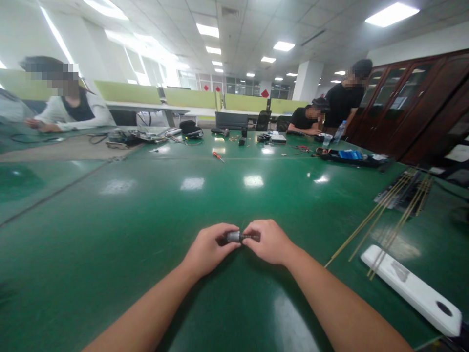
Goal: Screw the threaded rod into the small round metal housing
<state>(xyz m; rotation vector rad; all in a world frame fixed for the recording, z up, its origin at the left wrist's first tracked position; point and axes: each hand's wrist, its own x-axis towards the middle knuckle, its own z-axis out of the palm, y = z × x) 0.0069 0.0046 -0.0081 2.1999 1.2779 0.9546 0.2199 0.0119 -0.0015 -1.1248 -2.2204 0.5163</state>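
Just above the green table top, both hands meet at a small grey cylinder point(233, 236) with a thin dark shaft point(250, 237) sticking out to the right. My left hand point(210, 248) is closed around the cylinder, thumb below and fingers above. On the other side, my right hand point(269, 242) pinches the shaft between thumb and fingers. The piece lies roughly level, its left end partly hidden by my left fingers. Its exact kind is too small and blurred to tell.
An orange-handled screwdriver point(218, 156) lies farther up the green table point(154, 210). Long thin brass-coloured rods point(373, 215) and a white elongated case point(410, 291) are on the right. Electronics point(132, 137) lie at the back left. Several people sit or stand around the far edges.
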